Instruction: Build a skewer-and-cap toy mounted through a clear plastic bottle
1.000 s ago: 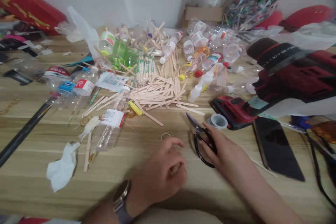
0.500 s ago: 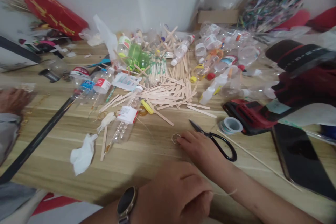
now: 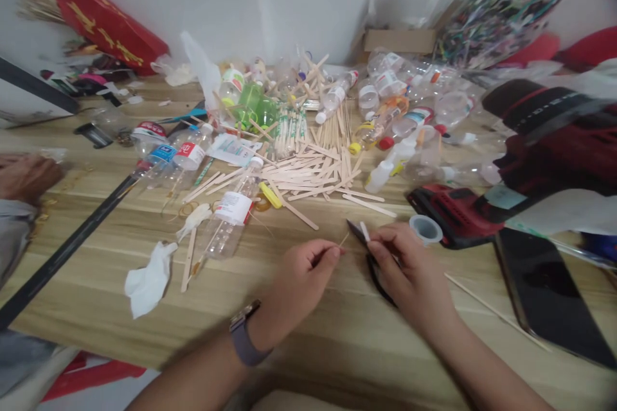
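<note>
My left hand (image 3: 308, 273), with a watch on its wrist, pinches a thin yellowish strand (image 3: 344, 239) between thumb and forefinger. Close to its right, my right hand (image 3: 409, 263) holds a small white ring (image 3: 364, 232) between thumb and fingers, seen nearly edge-on. Black-handled scissors (image 3: 380, 282) lie on the table under my right hand, which covers part of them. A clear bottle with a white and red label (image 3: 234, 209) lies beyond my left hand.
Wooden sticks (image 3: 313, 170) and plastic bottles (image 3: 385, 77) crowd the back. At right are a red-black power tool (image 3: 457, 212), a small cup (image 3: 425, 229) and a phone (image 3: 554, 302). Another person's hand (image 3: 31, 176) rests at far left, near a dark bar (image 3: 72, 250).
My right hand has picked the white ring up from the table beside the scissors. My left hand has moved forward from the near edge and now faces the right hand, the strand at its fingertips.
</note>
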The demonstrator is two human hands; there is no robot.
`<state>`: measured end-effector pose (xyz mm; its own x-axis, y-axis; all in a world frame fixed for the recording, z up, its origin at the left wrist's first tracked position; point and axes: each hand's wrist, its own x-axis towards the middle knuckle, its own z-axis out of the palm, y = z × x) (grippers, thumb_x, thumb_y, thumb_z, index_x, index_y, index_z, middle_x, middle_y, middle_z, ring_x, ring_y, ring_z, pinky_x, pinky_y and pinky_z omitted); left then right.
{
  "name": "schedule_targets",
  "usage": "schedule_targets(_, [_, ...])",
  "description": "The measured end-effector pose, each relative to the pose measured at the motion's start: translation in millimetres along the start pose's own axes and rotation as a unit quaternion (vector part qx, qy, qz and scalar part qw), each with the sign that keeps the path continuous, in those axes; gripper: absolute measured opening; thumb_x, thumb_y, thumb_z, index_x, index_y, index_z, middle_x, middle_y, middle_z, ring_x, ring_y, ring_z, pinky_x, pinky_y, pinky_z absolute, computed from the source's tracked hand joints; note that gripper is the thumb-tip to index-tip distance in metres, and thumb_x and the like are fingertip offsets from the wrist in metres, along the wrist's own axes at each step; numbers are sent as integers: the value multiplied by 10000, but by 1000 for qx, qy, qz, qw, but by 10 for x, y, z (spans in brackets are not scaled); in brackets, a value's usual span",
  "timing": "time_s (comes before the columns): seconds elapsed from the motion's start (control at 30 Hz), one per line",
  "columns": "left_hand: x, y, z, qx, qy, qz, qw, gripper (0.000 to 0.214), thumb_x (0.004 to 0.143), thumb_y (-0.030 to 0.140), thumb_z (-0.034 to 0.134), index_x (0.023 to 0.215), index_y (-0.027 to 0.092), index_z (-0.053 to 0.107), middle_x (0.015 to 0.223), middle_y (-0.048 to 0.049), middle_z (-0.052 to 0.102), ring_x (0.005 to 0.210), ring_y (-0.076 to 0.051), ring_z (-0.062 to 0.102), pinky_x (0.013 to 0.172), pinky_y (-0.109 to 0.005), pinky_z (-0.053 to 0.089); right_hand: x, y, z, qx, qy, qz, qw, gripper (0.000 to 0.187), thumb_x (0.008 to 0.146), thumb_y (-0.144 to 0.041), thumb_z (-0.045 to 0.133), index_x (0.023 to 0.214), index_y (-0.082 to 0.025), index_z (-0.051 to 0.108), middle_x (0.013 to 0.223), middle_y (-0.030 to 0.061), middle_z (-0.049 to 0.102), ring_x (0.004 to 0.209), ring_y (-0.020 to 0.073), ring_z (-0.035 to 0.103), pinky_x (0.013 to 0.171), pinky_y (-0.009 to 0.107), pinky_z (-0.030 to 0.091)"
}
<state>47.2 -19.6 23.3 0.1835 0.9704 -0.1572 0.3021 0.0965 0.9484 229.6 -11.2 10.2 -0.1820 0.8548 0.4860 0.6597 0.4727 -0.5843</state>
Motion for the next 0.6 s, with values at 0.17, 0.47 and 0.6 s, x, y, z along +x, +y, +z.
schedule_targets(0.17, [-25, -60, -1, 6, -15, 9, 1000, 307, 900, 363, 497, 863, 168, 731, 681, -15, 665, 814, -212, 611, 705, -267, 435, -96, -72, 69, 7, -26, -22, 999, 98, 898, -155, 504, 858, -217, 568, 786, 33, 592, 725, 172, 585, 640, 291, 467])
schedule_targets(0.47, [-42, -78, 33, -97, -40, -19, 994, 250, 866, 364, 571, 895, 174, 730, 641, 21, 596, 641, -123, 517, 582, -221, 380, -168, -122, 145, 4, -40, -56, 998, 134, 905, -156, 504, 864, -195, 626, 800, 53, 638, 742, 168, 625, 650, 288, 506])
schedule_targets(0.6, [-19, -128, 57, -231, -51, -111, 965, 312, 789, 453, 651, 865, 151, 677, 464, 93, 365, 430, -63, 269, 412, -204, 201, -186, -117, 168, -5, -51, -58, 997, 143, 907, -179, 512, 841, -199, 638, 791, 55, 655, 742, 171, 629, 654, 291, 501])
